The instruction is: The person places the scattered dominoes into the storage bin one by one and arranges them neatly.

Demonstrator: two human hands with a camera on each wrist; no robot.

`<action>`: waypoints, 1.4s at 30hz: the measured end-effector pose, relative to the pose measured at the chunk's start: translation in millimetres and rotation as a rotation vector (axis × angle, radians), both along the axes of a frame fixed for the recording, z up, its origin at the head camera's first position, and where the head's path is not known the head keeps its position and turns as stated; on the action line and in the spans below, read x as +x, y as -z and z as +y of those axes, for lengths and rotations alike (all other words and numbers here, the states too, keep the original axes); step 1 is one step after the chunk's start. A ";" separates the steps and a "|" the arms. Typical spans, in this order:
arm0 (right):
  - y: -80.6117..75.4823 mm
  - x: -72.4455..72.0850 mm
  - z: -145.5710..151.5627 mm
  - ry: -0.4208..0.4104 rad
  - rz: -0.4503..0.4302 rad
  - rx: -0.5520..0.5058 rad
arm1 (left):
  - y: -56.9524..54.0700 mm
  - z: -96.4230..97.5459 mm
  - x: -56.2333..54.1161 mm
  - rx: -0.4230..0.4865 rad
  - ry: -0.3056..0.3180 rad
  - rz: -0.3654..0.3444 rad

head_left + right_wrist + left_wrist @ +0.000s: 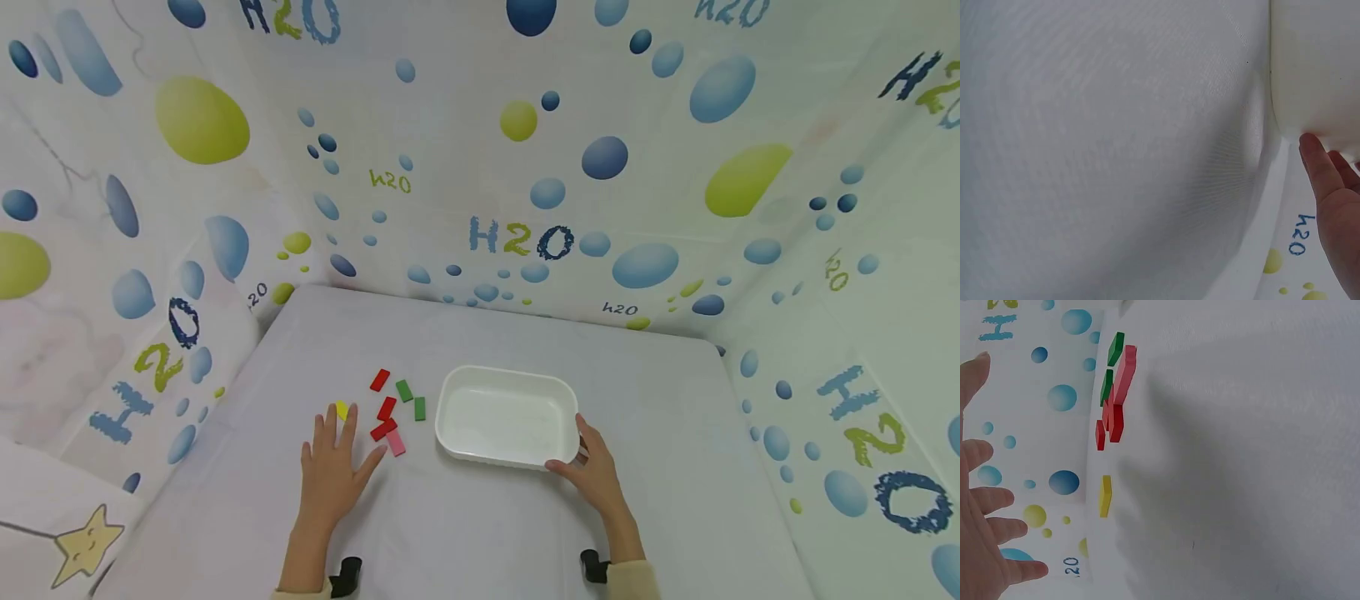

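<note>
A white rectangular plastic tray [498, 458] stands on the table with nothing in it. At its near right corner my right hand [598, 473] holds it, thumb at the front rim and fingers along the right side; the right wrist view shows the thumb [1317, 159] against the wall of the tray [1316, 69]. My left hand [330, 475] is spread out, holding nothing, above the table. Just beyond its fingertips a yellow block [342, 409] is partly hidden. Close by lie three red blocks [386, 408], two green blocks [419, 408] and a pink block [396, 442].
A white cloth [480, 533] covers the table. Around it hang pale curtains [465, 108] printed with blue and green dots and H2O lettering. Black wrist straps [347, 577] show at both sleeves. The blocks lie left of the tray, one red block touching the pink one.
</note>
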State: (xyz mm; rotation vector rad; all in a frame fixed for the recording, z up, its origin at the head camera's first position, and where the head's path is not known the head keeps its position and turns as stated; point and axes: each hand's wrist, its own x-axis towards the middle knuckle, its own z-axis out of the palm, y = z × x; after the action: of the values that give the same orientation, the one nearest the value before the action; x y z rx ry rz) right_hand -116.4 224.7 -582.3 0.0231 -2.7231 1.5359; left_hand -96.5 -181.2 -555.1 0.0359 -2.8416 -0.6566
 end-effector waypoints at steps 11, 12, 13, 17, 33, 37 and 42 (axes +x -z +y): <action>0.4 -1.5 1.2 -0.007 0.017 -0.007 | 1.9 -22.6 -16.1 0.046 -0.076 0.102; 0.4 -1.5 1.3 -0.006 0.015 -0.008 | 1.8 -24.5 -18.0 0.066 -0.085 0.109; 0.3 -1.7 1.3 -0.005 0.013 -0.008 | 2.6 -26.7 -20.2 0.092 -0.095 0.118; 0.0 -2.0 1.2 -0.004 0.010 -0.016 | 6.3 -36.0 -30.0 0.194 -0.133 0.121; 0.1 -1.7 0.2 0.008 -0.020 -0.045 | 33.9 -54.9 -57.0 0.445 -0.272 -0.090; -0.3 -0.5 0.0 0.012 -0.011 -0.051 | 40.6 -53.6 -59.1 0.454 -0.298 -0.118; -1.3 1.1 -0.1 0.020 -0.007 -0.054 | 42.0 -51.7 -62.1 0.418 -0.303 -0.118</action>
State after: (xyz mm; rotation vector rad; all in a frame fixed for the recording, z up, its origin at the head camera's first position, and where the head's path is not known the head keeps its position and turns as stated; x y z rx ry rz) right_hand -115.2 224.6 -581.0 -0.0102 -2.6778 1.6063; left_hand -158.6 -232.9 -597.0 0.5761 -2.6658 -1.1900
